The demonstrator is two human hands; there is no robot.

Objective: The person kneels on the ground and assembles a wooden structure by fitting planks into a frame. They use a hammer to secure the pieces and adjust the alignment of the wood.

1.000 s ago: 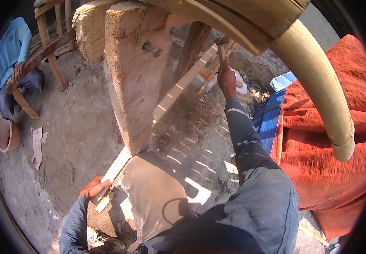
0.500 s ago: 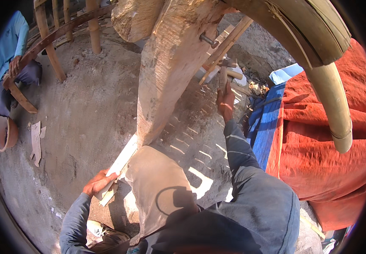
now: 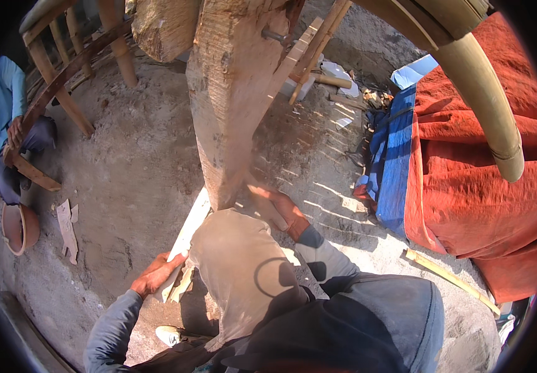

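My left hand is closed around the lower end of a pale wooden strip. The strip slants up and meets the lower end of a thick wooden beam. Just right of that end is my right hand, reaching in beside the beam. It is smeared by motion, with its fingers partly behind the wood. A brown length like the hammer's handle shows below it; the hammer's head is hidden. My knee stands right under the beam's tip.
A bolt sticks out of the beam. Bamboo poles hang at upper right, above red cloth and a blue sheet. At far left another person sits near a clay-coloured bowl. Scraps lie on the ground.
My right hand, with the hammer, has come from the upper right down to the beam's lower end. My left hand keeps its hold on the strip. The view has shifted slightly.
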